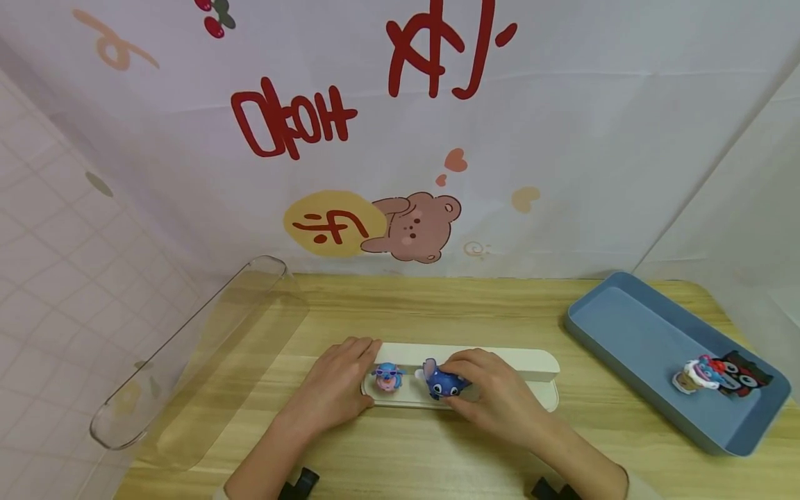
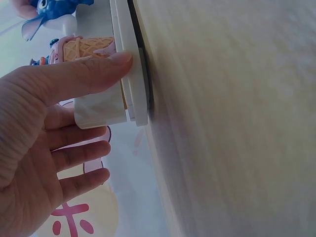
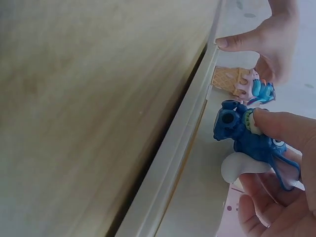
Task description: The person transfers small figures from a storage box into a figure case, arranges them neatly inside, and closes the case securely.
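A long white stepped display base (image 1: 519, 360) lies on the table in the head view. My left hand (image 1: 334, 385) grips its left end, thumb (image 2: 94, 78) on the front edge and other fingers behind. Beside that hand, a small blue figurine on a waffle cone (image 1: 388, 378) stands upright on the lower step. My right hand (image 1: 500, 394) pinches a dark blue big-eared figurine (image 1: 442, 385) over the middle of the base. The right wrist view shows this figurine (image 3: 242, 128) tilted, with a hole in its underside and a white part beside it; whether it touches the base, I cannot tell.
A clear plastic cover (image 1: 187, 347) stands along the left side of the table. At the right, a blue tray (image 1: 625, 316) holds a cone figurine (image 1: 694, 375) and a dark red-and-black figure (image 1: 744, 373). A printed white cloth (image 1: 562, 139) hangs behind.
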Motion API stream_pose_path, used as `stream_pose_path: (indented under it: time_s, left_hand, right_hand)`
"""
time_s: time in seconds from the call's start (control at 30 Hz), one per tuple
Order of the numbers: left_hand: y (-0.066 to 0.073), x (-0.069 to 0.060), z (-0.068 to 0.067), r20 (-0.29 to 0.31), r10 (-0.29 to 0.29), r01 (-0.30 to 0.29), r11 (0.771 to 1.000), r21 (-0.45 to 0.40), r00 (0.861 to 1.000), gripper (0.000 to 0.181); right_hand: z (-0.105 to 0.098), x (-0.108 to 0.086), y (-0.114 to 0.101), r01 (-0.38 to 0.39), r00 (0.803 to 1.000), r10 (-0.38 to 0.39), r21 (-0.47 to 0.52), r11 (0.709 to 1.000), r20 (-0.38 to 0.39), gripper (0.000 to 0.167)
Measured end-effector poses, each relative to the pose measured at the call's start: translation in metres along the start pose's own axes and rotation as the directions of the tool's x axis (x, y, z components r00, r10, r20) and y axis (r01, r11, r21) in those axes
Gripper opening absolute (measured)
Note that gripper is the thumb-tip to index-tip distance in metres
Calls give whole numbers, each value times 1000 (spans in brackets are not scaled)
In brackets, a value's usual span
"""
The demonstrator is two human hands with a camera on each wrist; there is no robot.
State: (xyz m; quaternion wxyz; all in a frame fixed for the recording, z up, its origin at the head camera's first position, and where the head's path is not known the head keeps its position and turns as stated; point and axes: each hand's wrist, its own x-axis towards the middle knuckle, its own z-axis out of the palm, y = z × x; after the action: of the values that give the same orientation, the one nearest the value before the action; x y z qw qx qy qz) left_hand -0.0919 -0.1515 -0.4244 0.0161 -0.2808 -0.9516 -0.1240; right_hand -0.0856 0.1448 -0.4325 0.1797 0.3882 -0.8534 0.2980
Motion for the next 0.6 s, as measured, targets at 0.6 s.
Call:
stream_pose_path:
  time_s: [0.6]
  left_hand:
    - [1,0,0,-3,-6,6,1000,2,1000,93]
  right_hand:
    - [10,3,2,-23,998,22,8,1000,53,46]
